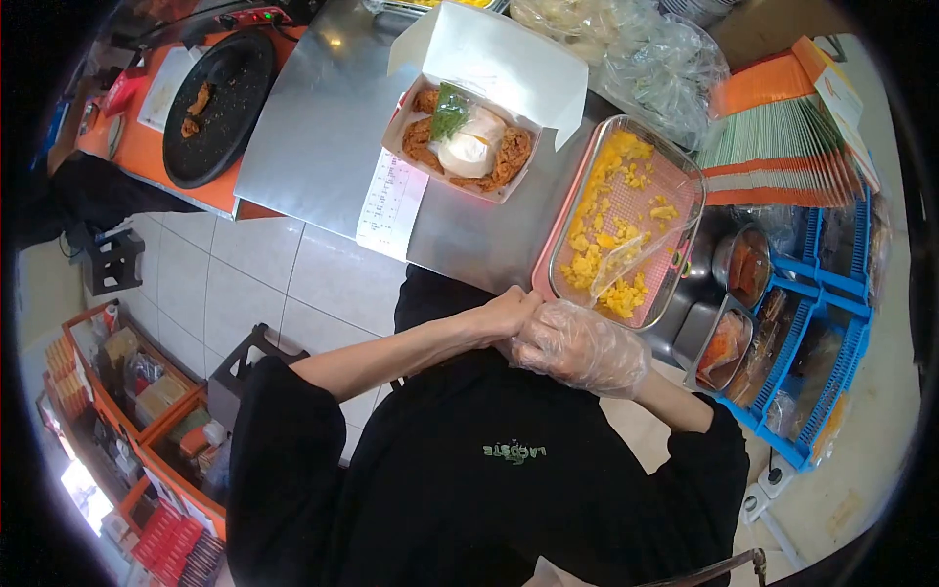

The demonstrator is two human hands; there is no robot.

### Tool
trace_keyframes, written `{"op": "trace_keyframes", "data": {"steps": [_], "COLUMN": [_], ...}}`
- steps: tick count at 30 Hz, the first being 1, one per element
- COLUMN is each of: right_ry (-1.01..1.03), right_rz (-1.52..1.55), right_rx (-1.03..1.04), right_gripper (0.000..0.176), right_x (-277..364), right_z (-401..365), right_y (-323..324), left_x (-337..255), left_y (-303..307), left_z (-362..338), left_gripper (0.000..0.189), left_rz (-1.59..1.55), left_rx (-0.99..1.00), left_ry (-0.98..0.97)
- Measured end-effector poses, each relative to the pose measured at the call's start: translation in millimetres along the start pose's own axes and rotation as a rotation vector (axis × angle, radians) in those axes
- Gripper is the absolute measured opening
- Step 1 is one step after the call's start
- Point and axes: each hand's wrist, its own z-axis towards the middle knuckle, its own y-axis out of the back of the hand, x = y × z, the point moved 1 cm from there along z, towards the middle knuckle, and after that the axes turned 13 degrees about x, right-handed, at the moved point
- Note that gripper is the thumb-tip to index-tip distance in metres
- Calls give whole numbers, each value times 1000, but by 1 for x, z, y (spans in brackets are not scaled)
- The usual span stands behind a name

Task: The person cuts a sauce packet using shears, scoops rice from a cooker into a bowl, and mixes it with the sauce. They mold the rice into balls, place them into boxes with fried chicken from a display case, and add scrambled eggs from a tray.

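My bare left hand [507, 315] is closed and presses against my right hand [577, 347] in front of my body. The right hand wears a clear plastic glove [608, 364], and its fingers are curled. Where the hands meet, I cannot make out what the fingers hold. Just beyond them, an open white box [504, 61] contains fried chicken [514, 155], a white wrapped bundle [471, 142] and a small bag of green leaves [450, 110]. To the right, a clear-sided tray [696, 181] contains scrambled egg [592, 249], with a clear plastic piece [626, 262] lying across it.
A printed slip [389, 210] lies partly under the box on the steel counter [303, 147]. At left is a black round tray [230, 108] with food scraps. Plastic bags [655, 68], stacked folded packaging [782, 142], metal containers [719, 342] and a blue rack [817, 362] stand right.
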Motion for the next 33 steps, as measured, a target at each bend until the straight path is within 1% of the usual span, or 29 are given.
{"op": "trace_keyframes", "data": {"steps": [2,5,7,9,11,12,14,16,18,19,21,22,25,28,31,33], "right_ry": [15,6,19,36,43,41,18,-33,-104,-135,-191,-218,-232,-292,-300,-317], "right_rz": [-11,32,19,33,43,47,72,125,207,248,370,433,318,275,301,311], "right_rx": [-22,-134,-247,-280,-283,-270,-222,-156,-324,-397,-433,-451,-502,-352,-431,-496], "right_gripper": [18,19,20,26,29,29,27,23,27,29,33,35,36,37,36,37], "right_x": [-1,4,5,3,1,0,1,4,-2,-5,0,4,11,14,16,15], "right_z": [0,1,-1,-5,-10,-12,-7,-4,-7,-9,-10,-8,-1,-6,-5,-6], "right_y": [-3,-7,-13,-27,-35,-38,-23,-3,-15,-22,-34,-37,-29,-25,-34,-49], "left_x": [8,17,27,32,13,9,0,4,14,16,22,23,19,22,27,26], "left_y": [4,1,7,12,7,5,6,3,-2,-1,0,0,0,-5,-6,-3], "left_z": [7,18,31,37,19,12,3,-3,-11,-14,-19,-26,-34,-27,-20,-17], "left_gripper": [60,57,56,55,54,51,47,42,37,39,44,45,41,43,44,46], "left_rz": [138,132,83,76,99,124,184,366,552,544,509,554,579,579,555,527], "left_rx": [-10,-176,-117,-77,-59,-49,-34,-139,-215,-178,-114,-126,-120,-232,-283,-257], "left_ry": [-46,92,110,117,114,86,26,-255,-518,-521,-530,-462,-274,-187,-173,-117]}}
